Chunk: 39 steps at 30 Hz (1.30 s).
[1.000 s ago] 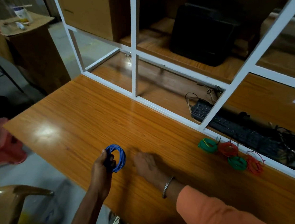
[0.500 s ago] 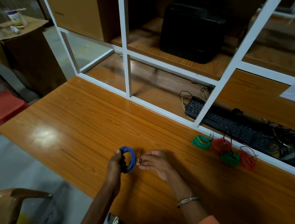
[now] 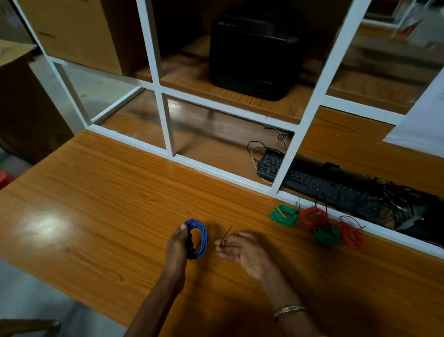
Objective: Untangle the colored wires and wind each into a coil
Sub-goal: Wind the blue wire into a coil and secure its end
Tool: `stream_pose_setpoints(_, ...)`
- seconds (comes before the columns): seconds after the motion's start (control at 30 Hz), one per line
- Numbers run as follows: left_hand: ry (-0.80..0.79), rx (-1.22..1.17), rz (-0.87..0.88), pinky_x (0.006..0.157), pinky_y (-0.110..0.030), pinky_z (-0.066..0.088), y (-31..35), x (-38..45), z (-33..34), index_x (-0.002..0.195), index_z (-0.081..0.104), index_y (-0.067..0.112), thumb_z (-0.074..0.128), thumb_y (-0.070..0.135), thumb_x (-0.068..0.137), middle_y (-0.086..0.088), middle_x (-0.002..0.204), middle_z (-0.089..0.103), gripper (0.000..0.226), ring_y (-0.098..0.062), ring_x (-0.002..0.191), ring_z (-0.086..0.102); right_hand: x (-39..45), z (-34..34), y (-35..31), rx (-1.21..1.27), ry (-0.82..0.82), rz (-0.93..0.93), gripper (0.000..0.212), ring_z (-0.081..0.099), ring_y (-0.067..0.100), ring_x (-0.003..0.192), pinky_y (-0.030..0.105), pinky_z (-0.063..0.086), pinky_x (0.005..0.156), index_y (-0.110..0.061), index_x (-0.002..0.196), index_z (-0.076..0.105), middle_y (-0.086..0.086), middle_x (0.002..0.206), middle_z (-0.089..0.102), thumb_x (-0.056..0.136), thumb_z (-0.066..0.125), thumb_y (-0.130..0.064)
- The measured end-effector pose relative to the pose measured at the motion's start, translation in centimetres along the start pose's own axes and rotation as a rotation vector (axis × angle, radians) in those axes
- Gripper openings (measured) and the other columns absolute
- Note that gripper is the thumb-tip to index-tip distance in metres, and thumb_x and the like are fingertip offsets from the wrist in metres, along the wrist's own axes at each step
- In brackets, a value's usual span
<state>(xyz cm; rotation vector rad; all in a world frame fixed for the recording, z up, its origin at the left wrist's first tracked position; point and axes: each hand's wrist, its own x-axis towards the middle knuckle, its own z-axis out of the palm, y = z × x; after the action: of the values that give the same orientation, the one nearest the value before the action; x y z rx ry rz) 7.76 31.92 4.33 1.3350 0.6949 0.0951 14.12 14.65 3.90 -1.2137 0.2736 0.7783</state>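
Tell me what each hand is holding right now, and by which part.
The left hand grips the blue wire coil by its left rim. The right hand pinches a thin dark tie at its lower end.

We can't see left hand [image 3: 180, 242] fingers, tucked behind blue wire coil [image 3: 198, 239]. Thin dark strip [image 3: 226, 236] pinched by right hand [image 3: 246, 251]: too small to ID. Paper sheet [image 3: 443, 106] cut off at right edge.

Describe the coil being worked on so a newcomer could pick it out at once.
On the wooden table, look near the front edge, where the left hand holds the blue coil upright. It is the only blue coil; the green and red coils lie by the white frame.
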Motion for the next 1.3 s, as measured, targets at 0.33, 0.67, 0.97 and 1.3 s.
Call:
stream_pose_setpoints(0.33, -0.076, -0.021, 0.0, 0.068, -0.038, 0.034, 1.2, 0.5, 0.9, 0.116, 0.066, 0.01, 0.039, 0.042, 0.112, 0.002, 0.078, 0.04, 0.042, -0.016, 0.067, 0.034, -1.0, -1.0, -2.6, 0.06, 0.017, -0.039, 0.019, 0.073, 0.027, 0.088, 0.033, 0.062, 0.074, 0.0, 0.103, 0.065, 0.025, 0.106, 0.074, 0.087, 0.073, 0.003)
stream_pose_setpoints(0.67, -0.174, 0.088, 0.201, 0.06, -0.013, 0.05, 1.9, -0.4, 1.9, 0.142, 0.061, 0.022, 0.035, 0.036, 0.113, -0.026, 0.105, 0.055, 0.041, 0.001, 0.078, 0.067, -2.9, 1.5, -5.0, -0.215, -0.03, -0.079, 0.023, 0.075, 0.028, 0.083, 0.036, 0.063, 0.075, 0.005, 0.109, 0.071, 0.025, 0.1, 0.076, 0.089, 0.075, -0.004)
stream_pose_setpoints(0.97, -0.182, 0.326, 0.434, 0.097, -0.053, 0.054, 1.0, 0.2, 2.1, 0.159, 0.039, 0.025, 0.038, 0.043, 0.108, -0.039, 0.134, 0.055, 0.054, -0.05, 0.123, 0.058, -2.7, 5.1, -4.9, -0.339, 0.152, -0.074, 0.012, 0.077, 0.026, 0.069, 0.035, 0.063, 0.064, 0.005, 0.095, 0.072, 0.019, 0.08, 0.075, 0.085, 0.076, 0.001)
stream_pose_setpoints(1.3, -0.245, 0.248, 0.42, 0.108, -0.034, 0.05, 2.4, -1.5, 1.8, 0.153, 0.048, 0.032, 0.036, 0.047, 0.107, 0.015, 0.142, 0.06, 0.05, -0.004, 0.133, 0.057, -3.1, 6.6, -4.8, -0.235, 0.274, -0.321, 0.023, 0.075, 0.022, 0.067, 0.031, 0.055, 0.057, -0.009, 0.099, 0.059, 0.01, 0.078, 0.078, 0.084, 0.076, -0.003)
